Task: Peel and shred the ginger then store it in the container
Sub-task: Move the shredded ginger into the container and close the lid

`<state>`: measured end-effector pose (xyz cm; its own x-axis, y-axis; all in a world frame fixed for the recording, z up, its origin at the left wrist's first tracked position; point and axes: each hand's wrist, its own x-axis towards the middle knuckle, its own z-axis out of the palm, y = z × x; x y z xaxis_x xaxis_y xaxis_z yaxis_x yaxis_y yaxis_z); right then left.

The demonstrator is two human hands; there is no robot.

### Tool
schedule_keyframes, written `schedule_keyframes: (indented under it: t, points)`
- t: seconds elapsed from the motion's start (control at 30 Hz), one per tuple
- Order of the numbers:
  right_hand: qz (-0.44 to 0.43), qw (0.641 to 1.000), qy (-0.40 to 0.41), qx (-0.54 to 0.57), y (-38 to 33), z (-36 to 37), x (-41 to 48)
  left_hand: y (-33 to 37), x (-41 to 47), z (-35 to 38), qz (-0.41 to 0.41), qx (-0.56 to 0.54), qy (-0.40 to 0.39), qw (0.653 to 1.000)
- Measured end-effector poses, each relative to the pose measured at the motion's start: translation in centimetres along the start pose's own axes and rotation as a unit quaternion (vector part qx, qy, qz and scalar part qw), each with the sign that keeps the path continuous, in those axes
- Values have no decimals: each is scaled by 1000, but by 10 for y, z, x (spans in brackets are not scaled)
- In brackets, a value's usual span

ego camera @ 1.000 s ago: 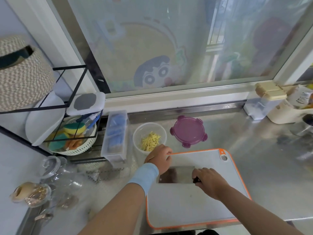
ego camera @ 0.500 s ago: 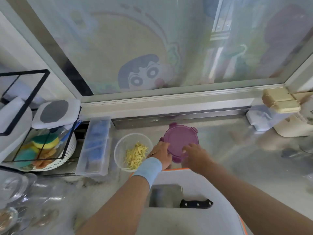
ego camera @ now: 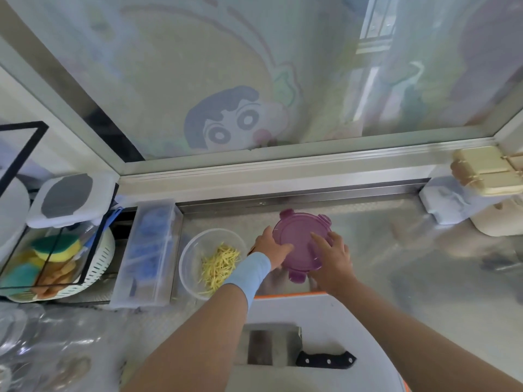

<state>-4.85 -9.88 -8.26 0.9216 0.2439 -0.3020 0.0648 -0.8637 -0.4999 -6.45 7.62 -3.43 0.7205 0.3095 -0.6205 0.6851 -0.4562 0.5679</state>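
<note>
A round clear container [ego camera: 189, 250] stands on the steel counter with yellow shredded ginger [ego camera: 219, 265] in it. Just right of it is the purple round lid [ego camera: 298, 236] with clip tabs. My left hand [ego camera: 270, 247], a light blue band on its wrist, grips the lid's left edge. My right hand [ego camera: 331, 258] holds the lid's near right edge with fingers spread over its top. The lid looks tilted up off the counter. A cleaver [ego camera: 271, 346] with a black handle lies flat on the white, orange-rimmed cutting board [ego camera: 311, 309] near me.
A clear plastic box [ego camera: 150, 250] holding blue items stands left of the container. Further left a black wire rack [ego camera: 25, 210] holds a white colander with sponges [ego camera: 56, 247]. A white box with a beige lid [ego camera: 481, 176] sits at the back right. Glass jars [ego camera: 17, 335] crowd the near left.
One second ago my hands were on the cleaver at the board. They left it lying there and reached to the purple lid, which they now grip on both sides.
</note>
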Motion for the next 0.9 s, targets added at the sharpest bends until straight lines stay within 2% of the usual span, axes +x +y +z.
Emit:
schedule_keyframes:
  t: [0.07, 0.13, 0.27, 0.4, 0.47, 0.53, 0.67, 0.7, 0.77, 0.83, 0.9]
  points:
    - [-39, 999, 5, 35, -5, -4, -1, 7, -6, 2, 20, -47, -7, 999]
    - [-74, 997, -2, 27, -12, -4, -3, 11, -14, 8, 41, -23, -22, 999]
    - [-48, 996, -58, -37, -19, -2, -12, -3, -24, 13, 63, 125, -18, 990]
    - [-6, 995, -99, -26, -27, 3, -14, -19, -23, 11, 8, 223, -21, 974]
    - [34, 995, -85, 37, -36, 7, -13, -24, -22, 14, -3, 247, -34, 968]
    - [87, 982, -71, 151, -42, 12, -8, -29, -21, 17, 5, 256, -42, 966]
    - [224, 899, -80, 367, -52, 9, 3, -33, -23, 14, 17, 237, -36, 971]
    - [227, 891, -86, 384, -54, 8, 3, -32, -25, 13, 24, 225, -29, 974]
    - [209, 902, -80, 370, -58, 4, 2, -29, -29, 11, 43, 197, -18, 979]
    - [201, 904, -42, 376, -62, -2, 2, -24, -32, 7, 59, 149, -7, 987]
    - [189, 887, 2, 421, -68, -16, 1, -19, -36, -4, 95, 91, 23, 991]
